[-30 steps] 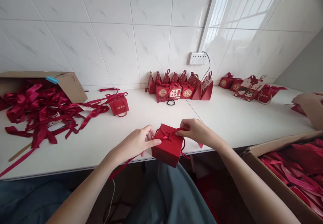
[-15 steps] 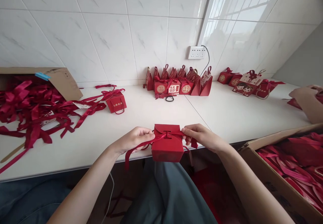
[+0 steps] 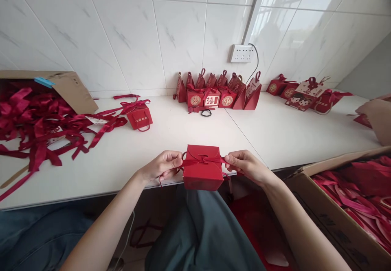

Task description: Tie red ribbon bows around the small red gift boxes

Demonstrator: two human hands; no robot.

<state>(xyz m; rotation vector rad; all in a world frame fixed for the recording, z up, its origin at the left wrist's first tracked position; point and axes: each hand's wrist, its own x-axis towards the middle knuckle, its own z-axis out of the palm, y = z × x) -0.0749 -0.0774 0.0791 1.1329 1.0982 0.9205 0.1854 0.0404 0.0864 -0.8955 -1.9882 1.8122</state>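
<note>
I see my left hand point(image 3: 163, 167) and right hand point(image 3: 244, 166) each pinching a ribbon point(image 3: 203, 161) end, the red box point(image 3: 203, 168) between both grips at the counter point(image 3: 128, 161) edge.

My box point(image 3: 203, 172) was plain red, its ribbon point(image 3: 201, 161) darker red; the bench point(image 3: 171, 140) was white, and the far-edge boxes point(image 3: 210, 98) bore gold emblems.
</note>
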